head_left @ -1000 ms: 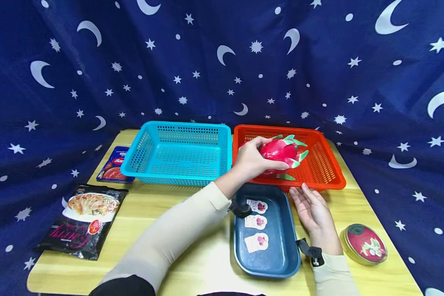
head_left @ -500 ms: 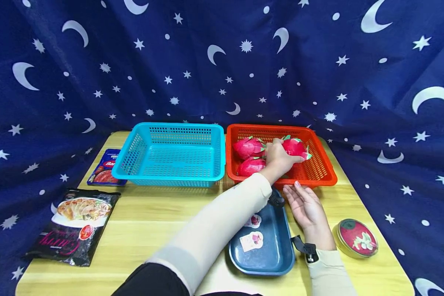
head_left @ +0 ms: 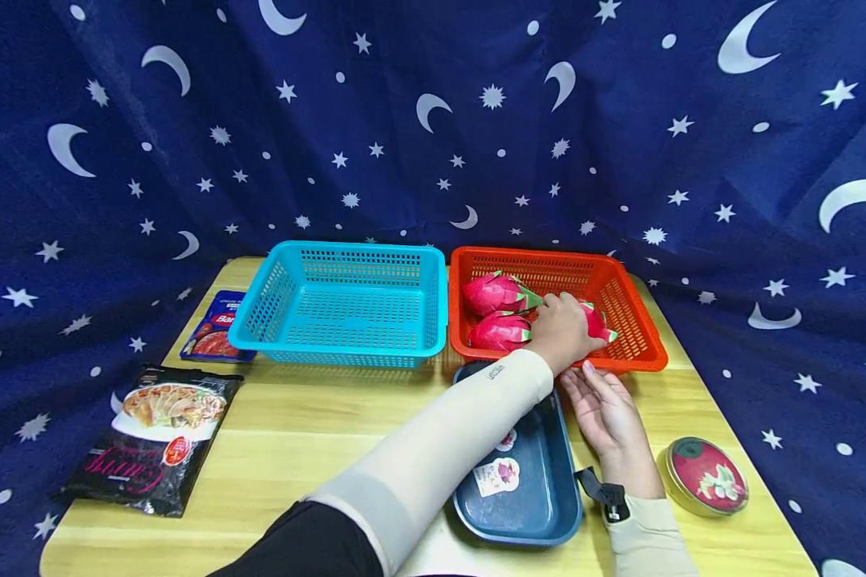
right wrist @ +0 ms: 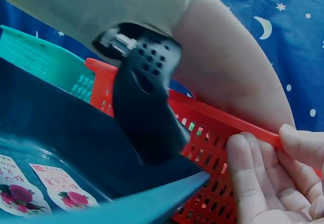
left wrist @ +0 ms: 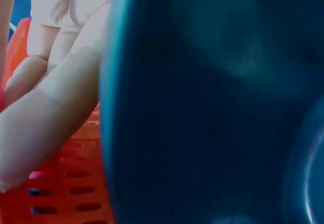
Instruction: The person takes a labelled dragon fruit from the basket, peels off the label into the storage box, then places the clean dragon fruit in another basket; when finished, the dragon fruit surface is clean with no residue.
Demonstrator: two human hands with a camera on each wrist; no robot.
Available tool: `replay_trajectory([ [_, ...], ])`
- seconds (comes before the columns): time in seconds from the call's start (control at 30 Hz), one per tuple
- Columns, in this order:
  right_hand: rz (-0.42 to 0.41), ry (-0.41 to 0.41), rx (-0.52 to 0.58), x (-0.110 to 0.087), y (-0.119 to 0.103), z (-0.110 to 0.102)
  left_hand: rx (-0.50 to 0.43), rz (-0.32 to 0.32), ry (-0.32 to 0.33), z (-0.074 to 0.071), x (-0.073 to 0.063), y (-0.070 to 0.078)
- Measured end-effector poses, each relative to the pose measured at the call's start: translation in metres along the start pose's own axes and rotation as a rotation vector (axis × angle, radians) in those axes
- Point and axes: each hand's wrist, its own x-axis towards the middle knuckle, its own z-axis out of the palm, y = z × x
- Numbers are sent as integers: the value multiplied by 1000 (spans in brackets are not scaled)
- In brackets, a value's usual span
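Observation:
My left hand (head_left: 559, 330) reaches into the red basket (head_left: 637, 308) and grips a pink dragon fruit (head_left: 595, 320) with green leaf tips, its left part hidden by the hand. Two more dragon fruits lie left of it, one farther back (head_left: 491, 293) and one nearer (head_left: 499, 332). At the basket's front wall, my right hand (head_left: 606, 410) holds the rim palm up; the right wrist view has its thumb (right wrist: 302, 145) at the edge and its fingers below against the outside wall. In the left wrist view, curled left fingers (left wrist: 55, 102) show beside the dark blue tray (left wrist: 202, 133).
Under the left forearm, the dark tray carries dragon fruit stickers (head_left: 496, 477). A turquoise basket (head_left: 346, 316) stands left of the red one. Farther left lie a blue packet (head_left: 216, 328) and a black curry bag (head_left: 155, 441). A round tin (head_left: 707, 477) sits at right.
My left hand has carried the dragon fruit down and toward the basket's front right, bringing the two other fruits into sight. The right hand has stayed at the rim.

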Motion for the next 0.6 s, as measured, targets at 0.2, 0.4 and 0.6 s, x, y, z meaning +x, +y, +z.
replay_trajectory([
  [0.2, -12, -11, -31, 3, 3, -2, 207, 122, 37, -17, -16, -15],
  [0.4, -15, 7, -72, 0, 5, -4, 62, 310, 99, -61, -45, -65],
  [0.6, -29, 94, -227, -12, 3, -7, -212, 318, 142, -107, -69, -167],
])
